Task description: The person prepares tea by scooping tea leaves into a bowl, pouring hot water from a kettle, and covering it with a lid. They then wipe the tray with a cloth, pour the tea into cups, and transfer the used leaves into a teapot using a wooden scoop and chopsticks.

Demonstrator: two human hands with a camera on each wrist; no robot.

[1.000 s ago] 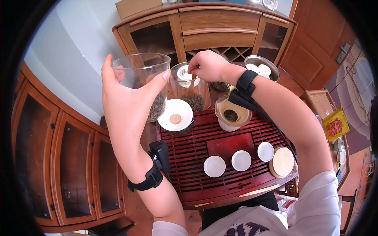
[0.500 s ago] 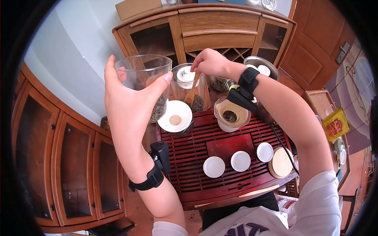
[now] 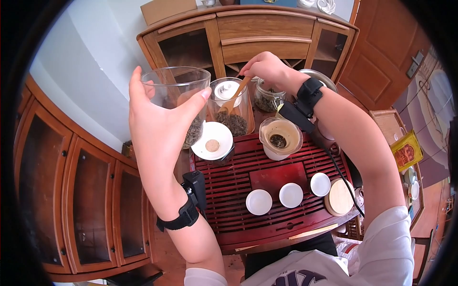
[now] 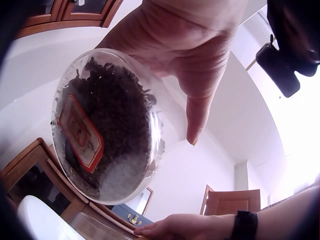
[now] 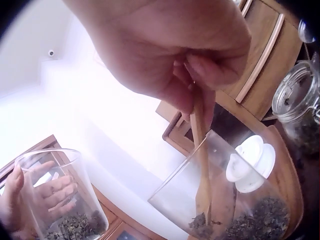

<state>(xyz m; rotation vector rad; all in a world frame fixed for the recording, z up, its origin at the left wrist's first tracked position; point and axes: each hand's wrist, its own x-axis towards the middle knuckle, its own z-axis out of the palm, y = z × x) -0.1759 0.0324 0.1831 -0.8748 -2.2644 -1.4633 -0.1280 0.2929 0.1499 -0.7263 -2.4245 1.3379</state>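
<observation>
My left hand (image 3: pixel 157 114) grips a clear glass jar (image 4: pixel 107 125) of dark dried leaves, thumb and fingers round its sides; a red-edged label (image 4: pixel 81 132) shows through its base. Between thumb and fingers my right hand (image 3: pixel 268 71) pinches a wooden scoop (image 5: pixel 199 135). That scoop slants into a second glass jar (image 3: pixel 213 97), its lower end at the leaves (image 5: pixel 265 217) inside. In the right wrist view a few leaves lie at the scoop's tip.
On the red slatted tray (image 3: pixel 224 190) are three white cups (image 3: pixel 259 202), a round wooden piece (image 3: pixel 341 197) and a filter-lined cup (image 3: pixel 281 151). A white dish (image 3: pixel 224 148) is at its back left, a clip-lid glass jar (image 3: pixel 267 98) behind.
My right hand has risen slightly and moved right, tilting the scoop's handle rightward while its tip shifts left among the leaves. My left hand, gripping its jar, has drifted slightly right.
</observation>
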